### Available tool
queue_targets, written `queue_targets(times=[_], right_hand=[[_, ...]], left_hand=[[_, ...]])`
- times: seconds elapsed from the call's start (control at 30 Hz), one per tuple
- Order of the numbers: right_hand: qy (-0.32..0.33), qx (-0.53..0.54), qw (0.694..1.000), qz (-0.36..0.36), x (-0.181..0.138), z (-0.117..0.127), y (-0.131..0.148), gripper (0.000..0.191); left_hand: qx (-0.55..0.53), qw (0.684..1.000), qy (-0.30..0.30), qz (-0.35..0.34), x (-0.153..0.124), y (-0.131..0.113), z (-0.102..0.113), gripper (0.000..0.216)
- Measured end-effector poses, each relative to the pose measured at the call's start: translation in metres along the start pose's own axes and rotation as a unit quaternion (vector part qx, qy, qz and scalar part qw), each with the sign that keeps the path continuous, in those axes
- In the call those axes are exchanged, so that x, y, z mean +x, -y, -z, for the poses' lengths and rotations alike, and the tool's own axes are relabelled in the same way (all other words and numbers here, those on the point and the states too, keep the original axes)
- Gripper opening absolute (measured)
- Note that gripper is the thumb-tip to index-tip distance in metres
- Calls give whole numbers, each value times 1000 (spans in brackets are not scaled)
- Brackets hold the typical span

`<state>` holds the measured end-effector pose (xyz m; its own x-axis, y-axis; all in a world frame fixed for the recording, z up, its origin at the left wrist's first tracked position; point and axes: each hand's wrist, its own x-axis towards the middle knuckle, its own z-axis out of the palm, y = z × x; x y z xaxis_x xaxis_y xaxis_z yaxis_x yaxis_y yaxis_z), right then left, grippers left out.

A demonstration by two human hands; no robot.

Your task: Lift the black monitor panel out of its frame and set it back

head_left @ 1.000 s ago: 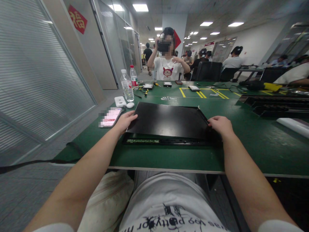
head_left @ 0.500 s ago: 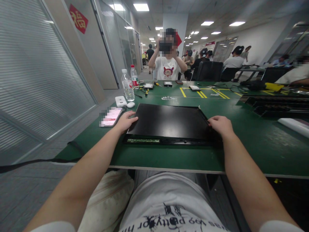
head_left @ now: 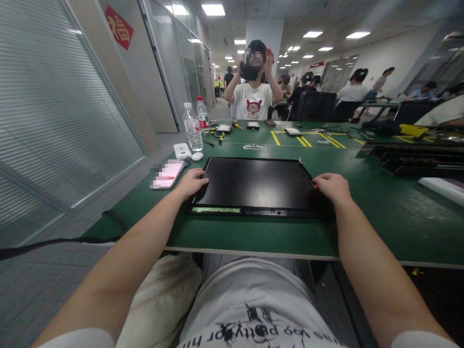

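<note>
A flat black display panel (head_left: pixel 253 183) lies in a thin black frame (head_left: pixel 275 211) on the green table. Along the frame's near edge, a narrow green circuit board (head_left: pixel 216 210) shows at the left. My left hand (head_left: pixel 192 183) grips the panel's left edge, thumb on top and fingers at the side. At the right edge, my right hand (head_left: pixel 331 187) is closed with thumb and fingertips pinching the rim; its other fingers are curled and partly hidden.
Left of the panel are a phone (head_left: pixel 168 174), a white box-shaped device (head_left: pixel 181 151), a small white case (head_left: pixel 197 156) and a clear water bottle (head_left: pixel 193 128). Dark panels (head_left: pixel 416 162) are piled at right. A person (head_left: pixel 253 92) holds a headset across the table.
The panel has dropped down into the frame, so its far and left rims now show. Both hands stay at its sides. The person opposite has shifted their hands on the headset.
</note>
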<state>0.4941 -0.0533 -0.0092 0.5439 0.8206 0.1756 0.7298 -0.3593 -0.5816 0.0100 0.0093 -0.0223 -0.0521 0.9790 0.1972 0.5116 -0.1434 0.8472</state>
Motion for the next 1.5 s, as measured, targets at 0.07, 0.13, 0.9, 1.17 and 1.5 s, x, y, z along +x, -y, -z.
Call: queue_targets(times=[0.07, 0.13, 0.9, 1.17, 1.5], right_hand=[[9, 5, 1000, -9, -2, 1, 2, 20], [14, 12, 1000, -18, -4, 3, 5, 20], [6, 32, 999, -19, -5, 3, 5, 20], [3, 25, 1000, -9, 0, 0, 1, 19], [-2, -36, 999, 2, -4, 2, 5, 21]], left_hand=[[-1, 1000, -1, 0, 1, 0, -1, 17], [8, 1000, 0, 1, 2, 1, -2, 17], [65, 997, 29, 0, 4, 4, -2, 30], [75, 997, 29, -3, 4, 5, -2, 34], [95, 994, 34, -37, 0, 0, -1, 42]])
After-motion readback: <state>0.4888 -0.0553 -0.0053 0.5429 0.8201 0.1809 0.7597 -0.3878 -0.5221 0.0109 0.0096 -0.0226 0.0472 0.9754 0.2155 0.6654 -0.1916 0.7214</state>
